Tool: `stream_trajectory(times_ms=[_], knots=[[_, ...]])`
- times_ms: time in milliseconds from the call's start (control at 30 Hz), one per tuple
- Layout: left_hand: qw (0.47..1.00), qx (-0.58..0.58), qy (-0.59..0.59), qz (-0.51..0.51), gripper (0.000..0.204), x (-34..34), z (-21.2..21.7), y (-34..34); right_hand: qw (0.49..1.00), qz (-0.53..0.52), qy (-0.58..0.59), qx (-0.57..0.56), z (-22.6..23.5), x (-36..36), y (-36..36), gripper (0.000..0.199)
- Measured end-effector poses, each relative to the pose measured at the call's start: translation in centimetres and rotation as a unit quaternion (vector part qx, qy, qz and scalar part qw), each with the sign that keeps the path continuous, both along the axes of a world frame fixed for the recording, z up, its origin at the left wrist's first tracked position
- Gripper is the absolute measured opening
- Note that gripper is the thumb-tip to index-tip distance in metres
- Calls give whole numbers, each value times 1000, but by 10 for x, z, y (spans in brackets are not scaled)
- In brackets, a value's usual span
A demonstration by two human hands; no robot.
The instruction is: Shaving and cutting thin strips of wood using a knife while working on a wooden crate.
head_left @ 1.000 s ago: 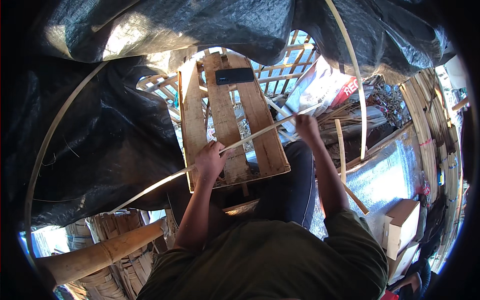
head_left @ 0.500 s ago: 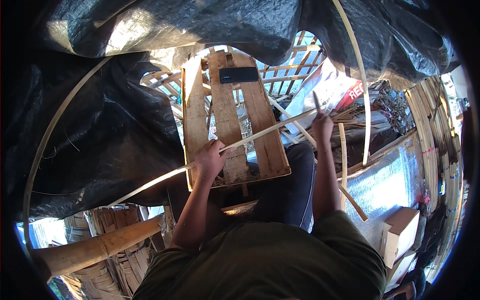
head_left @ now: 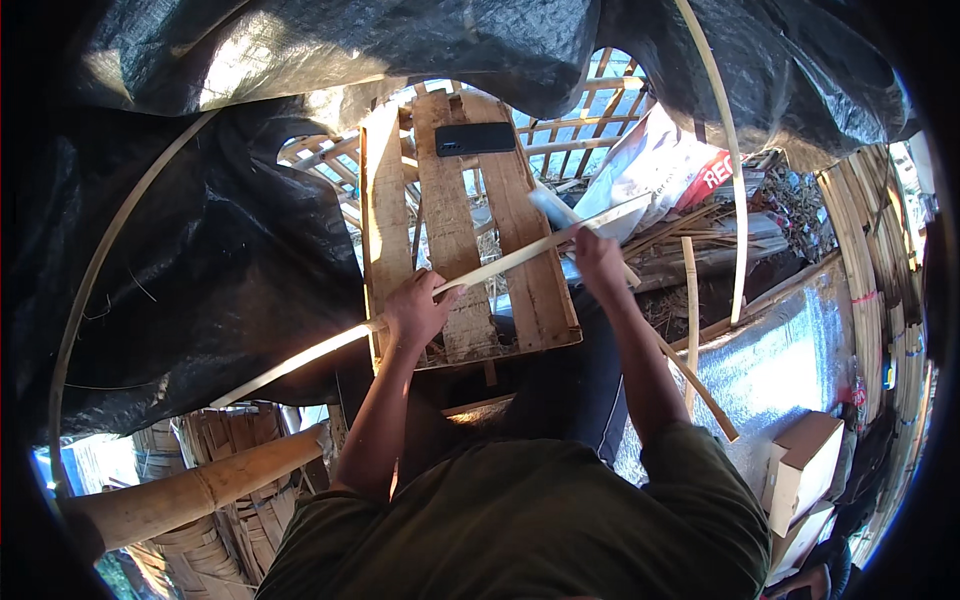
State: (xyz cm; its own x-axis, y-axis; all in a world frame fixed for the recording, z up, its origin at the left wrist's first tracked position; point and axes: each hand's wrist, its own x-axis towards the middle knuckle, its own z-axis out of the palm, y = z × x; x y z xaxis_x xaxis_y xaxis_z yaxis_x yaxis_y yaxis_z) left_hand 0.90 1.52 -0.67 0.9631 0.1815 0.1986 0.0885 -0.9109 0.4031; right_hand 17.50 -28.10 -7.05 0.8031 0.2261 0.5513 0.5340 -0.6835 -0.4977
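Both hands are closed on one long pale bamboo strip (head_left: 480, 275): the left hand (head_left: 418, 310) is clamped around it near the middle, over the slatted wooden pallet (head_left: 450, 230), while the right hand (head_left: 598, 255) grips it higher up (a blade-like tool seems to be held there too, though this cannot be told for certain). The strip's long axis runs diagonally, from lower left to upper right, across the person's front.

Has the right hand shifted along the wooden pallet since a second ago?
Yes. The right hand has moved slightly right and up, away from the wooden pallet edge, toward the white sack, gripping a blade on the bamboo strip.
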Motion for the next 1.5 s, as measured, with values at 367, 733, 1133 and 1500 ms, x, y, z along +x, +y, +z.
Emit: stream_trajectory(times_ms=[367,733,1133,1500], knots=[[999,-4,-31,-2,33,-1,0,-1,960,-120,-4,-254,5,-11,-3,19],[1000,-13,4,10,35,-2,3,-2,956,-214,202,6,24,-33,2,39],[1000,-4,8,19,35,-2,4,-1,966,-154,198,-62,45,-51,2,33],[1000,-8,-5,7,33,-4,6,-1,974,32,196,-108,48,-44,14,39]])
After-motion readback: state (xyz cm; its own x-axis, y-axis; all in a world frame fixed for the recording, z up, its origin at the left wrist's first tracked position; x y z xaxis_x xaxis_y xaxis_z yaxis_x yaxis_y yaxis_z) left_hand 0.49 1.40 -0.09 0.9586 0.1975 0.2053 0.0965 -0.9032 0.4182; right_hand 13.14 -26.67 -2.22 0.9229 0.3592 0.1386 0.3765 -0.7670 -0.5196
